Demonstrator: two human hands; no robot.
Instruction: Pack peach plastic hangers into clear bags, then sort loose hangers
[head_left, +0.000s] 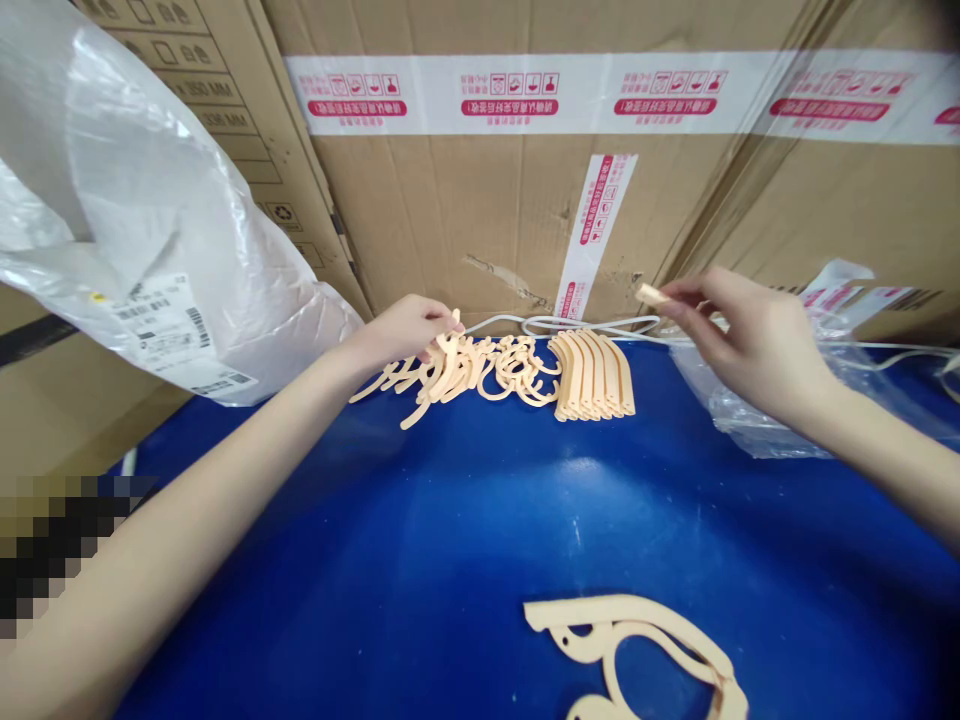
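Note:
My left hand (416, 328) is closed, with thumb and fingers pinching a beige plastic hanger hook piece (448, 352) over a loose pile of similar hook pieces (514, 368). Out to the right, my right hand (757, 340) is raised and closed on a beige hanger arm (651, 294); only its end shows past the fingertips. Between the hands, several curved hanger arms (596, 372) lie side by side in a neat stack. Close to me lies a folded beige hanger (637, 608), cut off by the bottom edge of the view.
Cardboard boxes (442, 220) with printed tape rise behind the blue table (420, 560). A filled white plastic bag (247, 270) leans in from the left. Clear plastic wrap (739, 420) lies under my right hand, and a white cable (495, 322) runs along the back edge.

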